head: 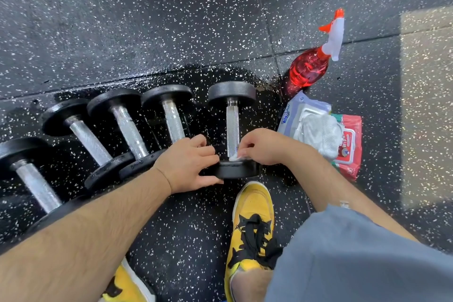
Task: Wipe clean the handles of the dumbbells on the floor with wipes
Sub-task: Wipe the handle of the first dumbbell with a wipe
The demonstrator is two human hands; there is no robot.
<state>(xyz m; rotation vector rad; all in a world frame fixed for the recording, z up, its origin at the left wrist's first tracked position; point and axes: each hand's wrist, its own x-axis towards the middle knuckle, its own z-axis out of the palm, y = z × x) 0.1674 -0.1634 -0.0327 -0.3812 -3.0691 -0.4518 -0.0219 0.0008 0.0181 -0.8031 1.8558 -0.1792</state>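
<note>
Pinching a small crumpled white wipe (pixel 235 157) between curled fingers, the right hand (pixel 259 147) presses it to the near end of the knurled silver metal handle (pixel 232 135), just where that bar meets the near black round head. This is the rightmost dumbbell (pixel 232 115), which lies on the black white-speckled rubber floor (pixel 171 19), set a little apart from the four other black-headed steel dumbbells (pixel 128 130) fanned out to its left. The left hand (pixel 188 164) clamps that same near head from the side, fingers over the top and thumb underneath, apparently to stop it rolling. The two hands sit close together, not touching.

The step in hand looks like the wiping of this one handle, caught at its near end. Most of the bar above the wipe is bare, and how clean it is cannot be told. The next move probably calls for wrapping the wipe further round the bar and drawing it along toward the far head, while the left hand steadies or turns the weight so the underside is reached too.

To the right, near the dumbbell, lie a pale lavender-blue wipe pack (pixel 297 108), a loose heap of white wipes (pixel 323 132) and a red wipe pack (pixel 350 144). Beyond them lies a red plastic spray bottle (pixel 308 70).
</note>
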